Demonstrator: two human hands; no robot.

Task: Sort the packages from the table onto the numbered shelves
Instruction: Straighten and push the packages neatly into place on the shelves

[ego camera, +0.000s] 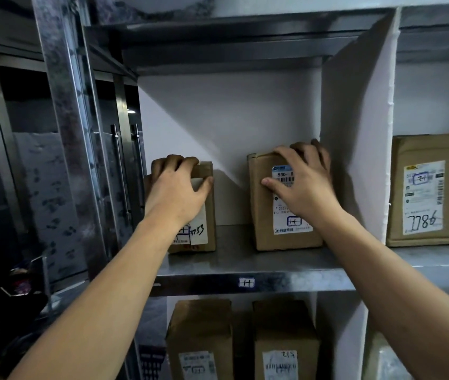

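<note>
My left hand point(175, 187) grips the small carton point(209, 231), fingers curled over its top edge and thumb laid across the taped front. My right hand point(304, 182) holds the taller carton point(263, 215) the same way, fingers hooked over the far top edge and thumb pressing the glossy printed label. Both are plain brown corrugated boxes, upright and apart from each other, with a bare gap between my hands. They stand on the steel shelf point(245, 260), a dull, scuffed metal sheet whose front lip, below my wrists, bears a small white tag point(246, 282) with a handwritten mark. Just right of my right hand stands a white divider point(360, 133), matte and rough-edged like foam board. Beyond it sits a larger carton point(401, 193) with a label marked in pen. Under my forearms, one level down, two cartons point(200, 333) stand side by side.
</note>
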